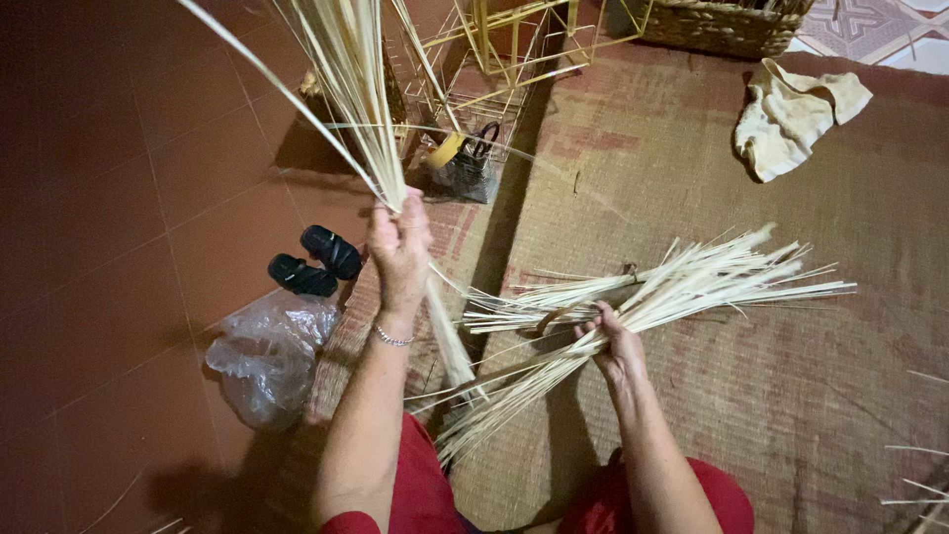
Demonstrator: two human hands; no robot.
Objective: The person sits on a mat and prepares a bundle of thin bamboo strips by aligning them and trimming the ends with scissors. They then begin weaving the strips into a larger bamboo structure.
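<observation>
My left hand is raised and closed around a bundle of pale thin strips that fans upward and out of the top of the view, its lower ends hanging below the fist. My right hand grips a second bundle of pale strips lying low over the woven mat, spreading to the right and trailing down to the left toward my red-clad legs. A bracelet is on my left wrist.
A crumpled clear plastic bag and a pair of black sandals lie on the red tile floor at left. A yellow wire frame with scissors and tape stands behind. A cream cloth and a woven basket are at back right.
</observation>
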